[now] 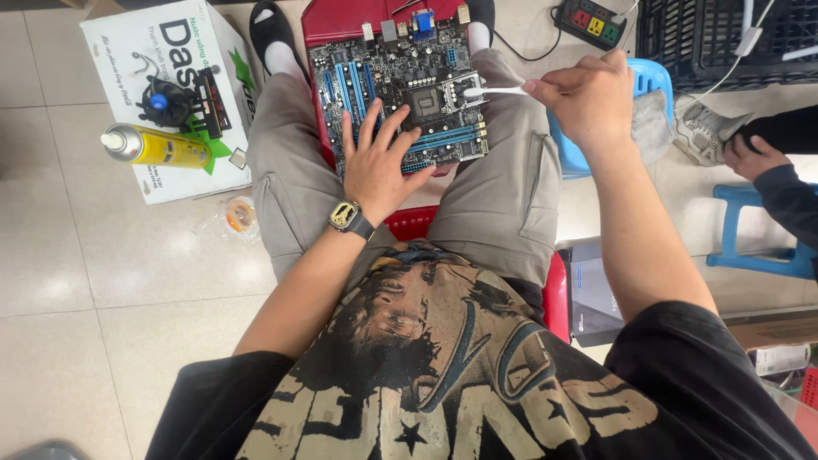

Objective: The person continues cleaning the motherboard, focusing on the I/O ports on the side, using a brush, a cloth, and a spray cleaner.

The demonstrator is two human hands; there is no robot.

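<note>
A computer motherboard (400, 94) lies flat across the seated person's knees, at about 12 o'clock from the torso. The left hand (381, 162) rests on its near edge with fingers spread wide and flat — pressing, not clasping anything. The right hand (588, 98), at 2 o'clock, has its grip closed narrowly on the handle of a white brush (494, 90), whose head touches the board's right side beside the processor socket. A wristwatch (348, 217) sits on the left wrist. At 10 o'clock, on the tiled floor, a cardboard box (170, 183) carries a yellow spray can (158, 146) and a small cooling fan (162, 102). At 3 o'clock another person's hand (754, 158) shows — well apart from the board.
</note>
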